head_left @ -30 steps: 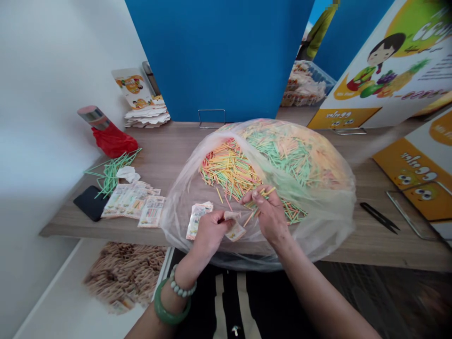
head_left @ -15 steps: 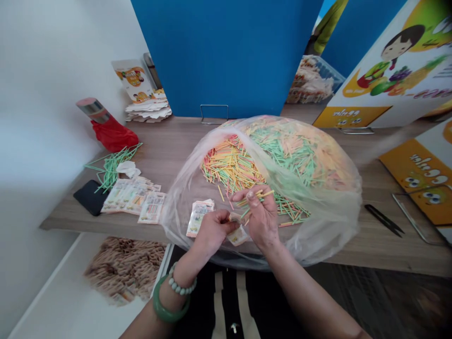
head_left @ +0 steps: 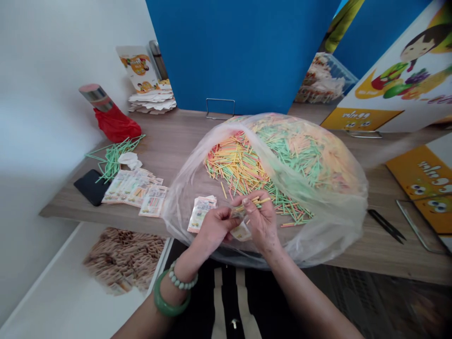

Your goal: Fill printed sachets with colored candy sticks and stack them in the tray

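My left hand pinches a small printed packet in front of my body. Close against it, my right hand is closed round several thin coloured sticks, their ends at the packet's upper edge. Whether any stick is inside the packet is hidden by my fingers. Beyond both hands a large clear plastic bag lies open, with a heap of yellow, pink and green sticks in it. A small stack of printed packets lies on the bag's plastic beside my left hand.
More packets lie on the table at left, near a black phone-like slab, green sticks and a red bag. Black tweezers lie at right. A blue panel stands behind; below left, a white bin holds many packets.
My hands have come together, bringing the sticks to the packet's top. The whole view has shifted slightly; the stack and the heap look the same.
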{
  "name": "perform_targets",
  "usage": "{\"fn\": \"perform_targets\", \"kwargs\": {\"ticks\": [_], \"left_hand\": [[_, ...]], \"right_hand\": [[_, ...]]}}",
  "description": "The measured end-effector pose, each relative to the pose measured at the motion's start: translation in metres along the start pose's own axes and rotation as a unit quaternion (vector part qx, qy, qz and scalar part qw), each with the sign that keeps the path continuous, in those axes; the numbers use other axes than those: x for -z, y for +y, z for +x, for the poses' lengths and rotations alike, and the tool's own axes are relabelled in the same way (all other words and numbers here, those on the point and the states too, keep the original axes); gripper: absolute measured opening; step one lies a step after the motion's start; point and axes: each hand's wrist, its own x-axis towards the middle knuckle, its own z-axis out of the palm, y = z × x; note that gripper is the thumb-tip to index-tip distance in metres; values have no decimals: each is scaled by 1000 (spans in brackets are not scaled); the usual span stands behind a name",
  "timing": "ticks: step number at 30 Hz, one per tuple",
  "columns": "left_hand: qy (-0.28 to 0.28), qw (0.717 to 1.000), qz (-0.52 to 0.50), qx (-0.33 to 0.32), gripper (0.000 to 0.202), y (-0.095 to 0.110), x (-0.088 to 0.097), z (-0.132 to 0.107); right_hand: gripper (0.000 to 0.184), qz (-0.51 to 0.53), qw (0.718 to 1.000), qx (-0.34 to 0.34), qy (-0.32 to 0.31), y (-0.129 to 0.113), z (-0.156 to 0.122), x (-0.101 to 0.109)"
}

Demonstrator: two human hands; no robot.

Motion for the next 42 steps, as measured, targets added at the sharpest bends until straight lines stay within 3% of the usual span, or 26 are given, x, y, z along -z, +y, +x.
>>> {"fn": "perform_targets", "kwargs": {"ticks": [5, 11, 15, 20, 24, 27, 30, 34, 37, 40, 42], "left_hand": [[-18, 999, -35, 5, 25, 1, 3, -4], [-2, 1000, -22, 8, 25, 2, 6, -5], [0, 999, -31, 17, 19, 2, 6, -7], [-49, 998, -41, 6, 22, -3, 5, -2], [-48, 998, 28, -33, 22, -5, 2, 6], [1, 988, 101, -117, 29, 2, -2, 8], [19, 973, 124, -194, 28, 10, -8, 13], [-42, 989, -24, -141, 29, 10, -21, 32], [-52, 980, -163, -102, 31, 7, -29, 48], [-66, 969, -213, -102, 33, 9, -34, 58], [-65, 966, -228, -100, 31, 12, -35, 61]], "right_hand": [[18, 107, 990, -95, 11, 4, 3, 4], [18, 126, 988, -87, 8, 2, 7, 5], [12, 86, 990, -93, -59, 2, 8, 9], [14, 6, 986, -128, -111, 5, 10, 13], [12, -30, 989, -109, -98, 5, 15, 17], [14, -80, 987, -99, -97, 5, 19, 22], [13, -39, 989, -112, -85, 6, 23, 23], [12, 55, 990, -120, -54, 7, 32, 28], [16, 32, 989, -121, -75, 6, 42, 37], [28, 30, 991, -91, -94, 5, 52, 48], [33, 60, 994, -53, -69, 4, 57, 54]]}}
